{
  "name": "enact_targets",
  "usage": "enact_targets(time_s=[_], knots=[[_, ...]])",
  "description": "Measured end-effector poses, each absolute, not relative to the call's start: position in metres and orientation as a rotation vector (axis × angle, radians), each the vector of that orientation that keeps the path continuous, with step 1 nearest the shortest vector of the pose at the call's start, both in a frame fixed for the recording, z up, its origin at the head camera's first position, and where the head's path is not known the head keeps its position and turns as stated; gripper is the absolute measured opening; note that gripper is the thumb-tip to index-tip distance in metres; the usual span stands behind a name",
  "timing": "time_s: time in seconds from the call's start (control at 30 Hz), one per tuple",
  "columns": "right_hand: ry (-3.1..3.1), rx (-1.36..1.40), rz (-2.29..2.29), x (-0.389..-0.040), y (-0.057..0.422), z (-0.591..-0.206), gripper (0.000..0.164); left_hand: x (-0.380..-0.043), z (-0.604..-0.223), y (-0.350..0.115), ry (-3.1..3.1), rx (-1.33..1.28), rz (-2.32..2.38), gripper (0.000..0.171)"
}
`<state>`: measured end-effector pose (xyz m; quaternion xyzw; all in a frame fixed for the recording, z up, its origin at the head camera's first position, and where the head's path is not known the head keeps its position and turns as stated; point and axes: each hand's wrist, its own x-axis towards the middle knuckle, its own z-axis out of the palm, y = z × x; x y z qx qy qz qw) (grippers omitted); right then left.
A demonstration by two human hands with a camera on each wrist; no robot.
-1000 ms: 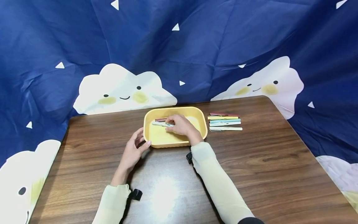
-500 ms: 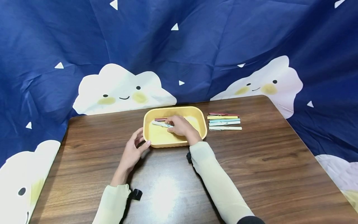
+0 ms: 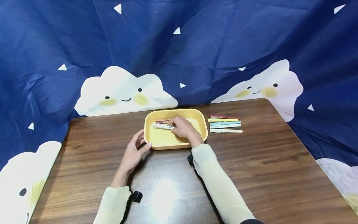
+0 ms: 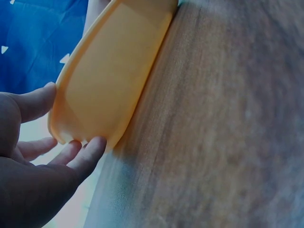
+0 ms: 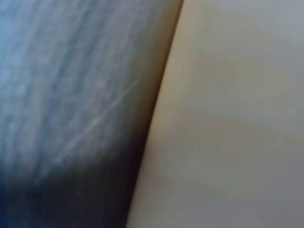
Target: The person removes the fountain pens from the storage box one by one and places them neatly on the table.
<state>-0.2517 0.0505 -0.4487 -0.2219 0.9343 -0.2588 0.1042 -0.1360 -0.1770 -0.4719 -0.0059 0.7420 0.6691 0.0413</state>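
A yellow tray [image 3: 156, 143] stands near the table's far edge. At its left front corner is my left hand [image 3: 133, 153], holding it from outside; in the left wrist view the thumb is at the rim and the fingertips [image 4: 97, 142] touch the end wall [image 4: 95, 99]. Inside the tray my right hand [image 3: 183, 127] pinches a white pen [image 3: 162, 126] by its right end. Just behind that pen lies a dark red pen [image 3: 161, 121], partly hidden by the hand. The right wrist view shows only the blurred tray wall [image 5: 228, 114] and tabletop.
Right of the tray, several capped pens lie side by side: a dark red pen [image 3: 223, 117], a yellow pen [image 3: 223, 120], a light blue pen [image 3: 225, 123] and white ones [image 3: 226, 131]. A blue curtain [image 3: 195, 46] with clouds hangs behind the wooden table [image 3: 265, 161].
The white pen has turned slightly in my right hand's fingers, still low in the tray. My left hand keeps its place on the tray. The head view has tipped a little upward.
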Motion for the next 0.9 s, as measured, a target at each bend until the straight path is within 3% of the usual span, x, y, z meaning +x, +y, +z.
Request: enact_targets(time_s=[0.9], knots=[[2.790, -0.725, -0.891, -0.230, 0.079, -0.409, 0.022, -0.135, -0.471, -0.176, 2.270, -0.011, 2.060, 0.065]])
